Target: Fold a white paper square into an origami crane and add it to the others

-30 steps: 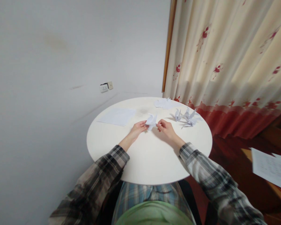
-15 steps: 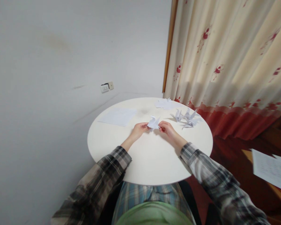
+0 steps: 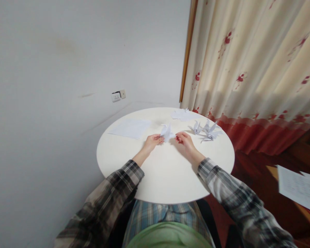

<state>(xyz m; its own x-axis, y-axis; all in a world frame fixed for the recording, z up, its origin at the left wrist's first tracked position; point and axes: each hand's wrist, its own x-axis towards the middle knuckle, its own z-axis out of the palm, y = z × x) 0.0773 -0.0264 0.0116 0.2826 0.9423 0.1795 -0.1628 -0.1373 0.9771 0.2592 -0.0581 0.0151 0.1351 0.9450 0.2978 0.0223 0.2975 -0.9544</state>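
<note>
A small folded white paper figure (image 3: 166, 132) stands just above the round white table (image 3: 165, 179), pinched between both hands. My left hand (image 3: 152, 142) grips its left side with closed fingers. My right hand (image 3: 184, 141) pinches a thin point of the paper on the right. Both sleeves are plaid.
Several finished folded paper birds (image 3: 206, 130) lie to the right of my hands. A flat white sheet (image 3: 130, 128) lies at the table's left, crumpled paper scraps (image 3: 182, 114) at the far edge. A flowered curtain (image 3: 250, 69) hangs on the right; loose papers (image 3: 298, 187) lie on a wooden surface lower right.
The paper figure has turned between my fingers and now stands more upright. My right hand has drawn slightly away to the right, stretching out a thin point.
</note>
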